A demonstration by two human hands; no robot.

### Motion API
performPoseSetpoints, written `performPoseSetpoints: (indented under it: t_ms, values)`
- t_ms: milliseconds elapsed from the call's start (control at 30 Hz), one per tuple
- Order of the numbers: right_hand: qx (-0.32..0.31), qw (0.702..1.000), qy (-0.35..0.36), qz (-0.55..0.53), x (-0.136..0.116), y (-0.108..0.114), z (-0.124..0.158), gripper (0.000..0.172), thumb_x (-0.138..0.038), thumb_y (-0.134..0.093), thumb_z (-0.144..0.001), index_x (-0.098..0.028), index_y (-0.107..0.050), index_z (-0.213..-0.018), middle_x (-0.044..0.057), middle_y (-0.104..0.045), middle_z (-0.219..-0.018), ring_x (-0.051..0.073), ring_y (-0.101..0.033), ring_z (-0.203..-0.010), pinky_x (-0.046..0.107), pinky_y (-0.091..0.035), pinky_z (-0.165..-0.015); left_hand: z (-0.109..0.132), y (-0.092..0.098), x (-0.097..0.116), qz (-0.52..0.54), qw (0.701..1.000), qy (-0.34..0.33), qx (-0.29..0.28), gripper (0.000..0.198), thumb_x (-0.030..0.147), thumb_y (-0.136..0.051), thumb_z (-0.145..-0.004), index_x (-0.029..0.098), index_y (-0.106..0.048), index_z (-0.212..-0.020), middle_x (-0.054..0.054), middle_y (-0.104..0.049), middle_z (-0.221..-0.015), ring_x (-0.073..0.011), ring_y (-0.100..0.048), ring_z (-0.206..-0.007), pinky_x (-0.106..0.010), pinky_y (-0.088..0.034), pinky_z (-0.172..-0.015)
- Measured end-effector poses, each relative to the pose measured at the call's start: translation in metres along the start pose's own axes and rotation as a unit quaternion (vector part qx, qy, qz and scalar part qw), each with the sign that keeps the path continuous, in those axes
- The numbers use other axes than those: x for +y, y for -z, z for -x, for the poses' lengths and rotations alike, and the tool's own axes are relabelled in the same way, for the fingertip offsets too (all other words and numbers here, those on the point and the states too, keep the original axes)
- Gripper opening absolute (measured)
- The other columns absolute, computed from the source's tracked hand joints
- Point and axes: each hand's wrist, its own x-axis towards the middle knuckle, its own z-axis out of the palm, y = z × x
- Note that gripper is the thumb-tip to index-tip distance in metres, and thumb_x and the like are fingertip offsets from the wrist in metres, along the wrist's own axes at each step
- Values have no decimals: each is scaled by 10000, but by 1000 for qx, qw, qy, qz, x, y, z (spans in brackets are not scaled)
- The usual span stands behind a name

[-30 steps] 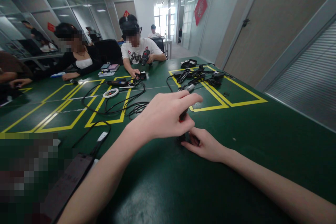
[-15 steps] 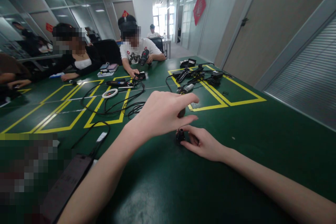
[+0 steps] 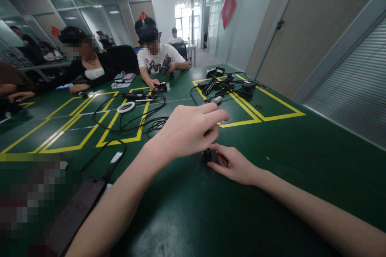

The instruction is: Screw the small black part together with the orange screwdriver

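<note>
My right hand (image 3: 233, 163) rests on the table and grips a small black part (image 3: 207, 156) between thumb and fingers. The part stands upright, with a round collar at its top. Just above it hovers my left hand (image 3: 194, 128), palm down, with fingers curled and the thumb drawn in toward them. Something dark shows in the gap between its thumb and fingers, too hidden to name. Whether the left fingers touch the black part cannot be made out.
Beyond my hands lie tangled black cables and devices (image 3: 232, 87) inside yellow tape frames. A white ring (image 3: 126, 107) and looped cable lie left of them. A dark power brick (image 3: 76, 213) sits near my left forearm. Across the table a person holds a power drill (image 3: 166, 65).
My left thumb and index finger were spread apart; the thumb has now drawn in and the fingers have curled and turned. My right hand and the black part have stayed put.
</note>
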Motion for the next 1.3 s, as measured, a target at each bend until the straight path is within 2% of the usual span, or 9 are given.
performPoseSetpoints:
  t_ms: [133, 300, 400, 533, 633, 733, 900, 1133, 1300]
  values:
    - [11, 1000, 8, 6, 1, -1, 0, 201, -307, -629, -917, -192, -608, -1081, -71, -497, -603, 125, -462, -488, 251, -329, -508, -1, 1, 1, 5, 1000, -24, 3, 296, 124, -508, -876, 176, -702, -1093, -48, -715, -982, -170, -658, -885, -266, -468, -711]
    - [3, 1000, 5, 4, 1, -1, 0, 251, -287, -617, -922, -171, -608, -1144, -81, -491, -594, 126, -469, -477, 250, -346, -517, 0, -2, -1, -13, 1000, -18, 0, 304, 150, -461, -965, 206, -692, -1154, -49, -693, -1137, -137, -666, -840, -243, -438, -641]
    - [11, 1000, 9, 13, 2, -2, 0, 242, -293, -623, -917, -169, -618, -1124, -69, -518, -607, 132, -486, -490, 255, -349, -521, 0, -1, 0, -6, 1000, -14, 0, 280, 194, -491, -955, 198, -699, -1143, -44, -703, -1079, -148, -668, -840, -251, -430, -624]
    - [12, 1000, 5, 16, 1, -1, 0, 199, -296, -629, -910, -186, -616, -1076, -62, -528, -609, 131, -478, -493, 254, -342, -516, -1, 1, 1, 2, 999, -32, -3, 306, 134, -506, -876, 177, -715, -1095, -44, -719, -996, -169, -668, -885, -263, -462, -687]
    - [5, 1000, 5, 10, 0, 0, 0, 226, -294, -620, -919, -184, -608, -1116, -70, -520, -607, 125, -463, -483, 249, -340, -512, 0, 1, 1, -8, 999, -33, 10, 392, 96, -461, -914, 202, -686, -1217, -39, -727, -1109, -141, -677, -869, -245, -443, -654]
    - [8, 1000, 13, 9, 1, 0, 1, 228, -304, -614, -926, -176, -609, -1114, -63, -536, -619, 128, -476, -488, 252, -342, -513, 0, 0, 2, -10, 1000, -22, 12, 413, 151, -465, -957, 222, -634, -1328, -42, -720, -1142, -127, -680, -834, -228, -423, -611]
    - [14, 1000, 12, 10, 3, -1, 0, 188, -317, -618, -924, -189, -608, -1061, -50, -549, -637, 135, -493, -511, 255, -348, -526, 1, 0, 3, 0, 999, -36, 7, 414, 159, -489, -903, 204, -666, -1275, -60, -705, -1127, -141, -674, -834, -239, -456, -643]
    - [17, 1000, 14, 7, 2, -2, 0, 157, -300, -615, -916, -193, -603, -1031, -50, -542, -639, 130, -479, -509, 253, -340, -523, 1, 1, 3, 1, 999, -38, 13, 396, 200, -491, -949, 216, -654, -1310, -51, -712, -1139, -140, -675, -841, -238, -442, -633]
    - [22, 1000, 16, 14, 4, -3, 1, 166, -304, -618, -915, -196, -612, -1041, -47, -551, -636, 137, -483, -507, 258, -341, -519, 1, 0, 2, 10, 999, -44, 5, 368, 158, -494, -901, 196, -697, -1206, -55, -715, -1078, -148, -672, -840, -248, -455, -661]
